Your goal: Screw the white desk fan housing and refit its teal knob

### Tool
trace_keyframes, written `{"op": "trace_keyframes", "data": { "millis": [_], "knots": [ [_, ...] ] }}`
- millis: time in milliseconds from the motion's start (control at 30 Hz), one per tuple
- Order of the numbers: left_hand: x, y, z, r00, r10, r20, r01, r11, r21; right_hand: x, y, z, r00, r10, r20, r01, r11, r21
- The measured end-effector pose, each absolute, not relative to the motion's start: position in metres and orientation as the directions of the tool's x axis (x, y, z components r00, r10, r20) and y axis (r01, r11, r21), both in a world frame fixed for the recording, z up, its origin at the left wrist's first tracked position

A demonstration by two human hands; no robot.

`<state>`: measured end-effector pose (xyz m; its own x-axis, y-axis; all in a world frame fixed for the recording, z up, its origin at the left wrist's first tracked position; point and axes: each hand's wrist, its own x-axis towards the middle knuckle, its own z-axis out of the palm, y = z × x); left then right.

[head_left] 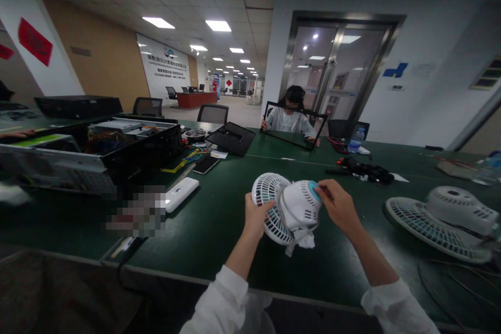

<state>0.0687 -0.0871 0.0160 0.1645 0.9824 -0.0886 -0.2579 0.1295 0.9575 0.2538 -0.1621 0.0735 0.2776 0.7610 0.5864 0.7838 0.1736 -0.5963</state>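
My hands hold a small white desk fan (299, 206) above the green workbench (211, 235). My left hand (256, 215) grips the side of its round slotted grille (269, 206). My right hand (337, 206) sits on the motor housing, with its fingertips at the blue cap (313, 190). A crumpled white cloth (303, 237) hangs below the fan, partly hidden by it. A second white fan (438, 224) lies tilted on the bench, to the right of my right hand.
An open computer case (94, 154) with coloured wires stands at the left, near a white power bank (180, 194) and a phone (205, 164). A seated person (289, 117) holds a black frame (293, 125) across the bench. Black cables (368, 171) and a water bottle (356, 140) lie beyond the fans.
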Motion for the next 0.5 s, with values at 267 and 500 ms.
{"op": "trace_keyframes", "data": {
  "millis": [267,500],
  "knots": [
    [0.136,-0.091,0.066,0.267,0.922,0.281,0.129,-0.323,0.938,0.308,-0.18,0.024,0.756,0.562,0.336,0.268,0.203,-0.942],
    [0.182,-0.092,0.08,0.532,0.73,0.429,0.3,-0.636,0.711,0.342,-0.18,0.004,0.795,0.567,-0.217,-0.35,0.136,-0.927]
  ]
}}
